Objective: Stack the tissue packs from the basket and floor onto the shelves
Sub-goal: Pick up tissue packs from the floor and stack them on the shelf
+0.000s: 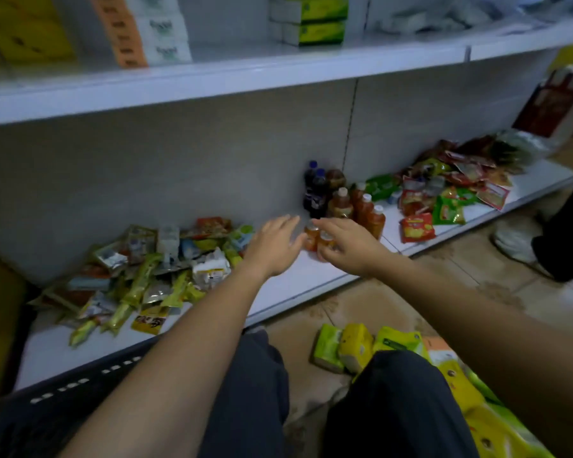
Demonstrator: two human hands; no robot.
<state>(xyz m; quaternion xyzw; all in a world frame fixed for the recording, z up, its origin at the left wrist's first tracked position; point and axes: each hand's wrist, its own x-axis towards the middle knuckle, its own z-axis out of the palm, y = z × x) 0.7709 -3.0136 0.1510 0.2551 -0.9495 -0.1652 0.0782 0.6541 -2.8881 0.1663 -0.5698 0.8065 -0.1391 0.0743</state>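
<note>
Since right hand (353,251) overlaps them, small bottles (312,235) show only partly.

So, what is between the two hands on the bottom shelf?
Two small orange bottles stand between the left hand and the right hand, on the bottom shelf; the head view shows it.

A small shop: long white shelves (212,84) carry boxed tissues (311,21), heaps of snack packets (139,276) and drink bottles (341,203) (many of each kind), with wrapped tissue packs (344,348) lying on the tiled floor (460,259).
</note>
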